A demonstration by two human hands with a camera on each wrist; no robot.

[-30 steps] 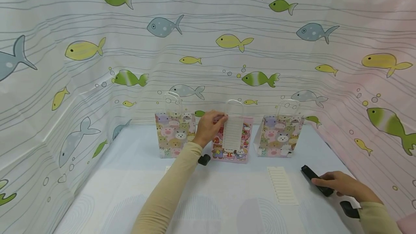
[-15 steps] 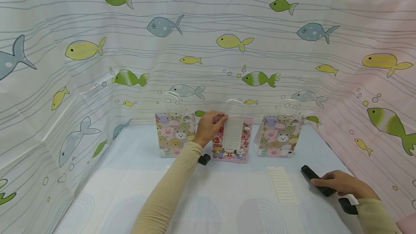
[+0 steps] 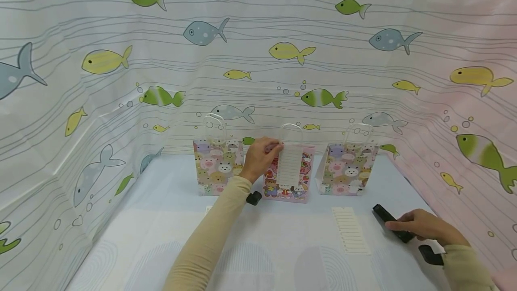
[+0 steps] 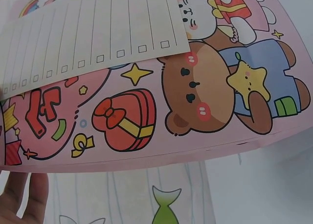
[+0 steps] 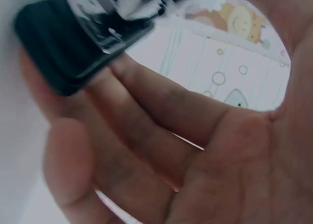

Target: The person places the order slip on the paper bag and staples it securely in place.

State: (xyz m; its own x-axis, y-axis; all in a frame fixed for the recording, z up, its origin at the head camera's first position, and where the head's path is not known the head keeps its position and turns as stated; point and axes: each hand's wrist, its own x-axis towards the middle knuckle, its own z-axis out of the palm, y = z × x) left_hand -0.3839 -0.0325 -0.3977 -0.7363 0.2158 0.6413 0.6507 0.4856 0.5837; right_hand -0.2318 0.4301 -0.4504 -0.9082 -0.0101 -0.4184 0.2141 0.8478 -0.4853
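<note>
My left hand (image 3: 258, 160) pinches the top edge of a lined checklist strip (image 3: 289, 168) together with the rim of a pink cartoon paper gift bag (image 3: 308, 169) at the back middle. The strip hangs flat over the bag's front. In the left wrist view, small checkboxes show along one edge of the strip (image 4: 93, 38), and two fingers (image 4: 35, 197) reach behind the bag. Low at the right, my right hand (image 3: 430, 227) grips a black stapler (image 3: 383, 214). Its dark end (image 5: 58, 43) lies across the fingers in the right wrist view.
Animal-print gift bags stand on either side, a left one (image 3: 220, 165) and a right one (image 3: 350, 169), with upright handles. Another checklist strip (image 3: 350, 230) lies on the table near the stapler. A further strip's corner (image 3: 208, 209) peeks out beside the left forearm.
My right hand has shifted slightly left and away from me with the stapler. The left hand, strip and pink bag stay where they were.
</note>
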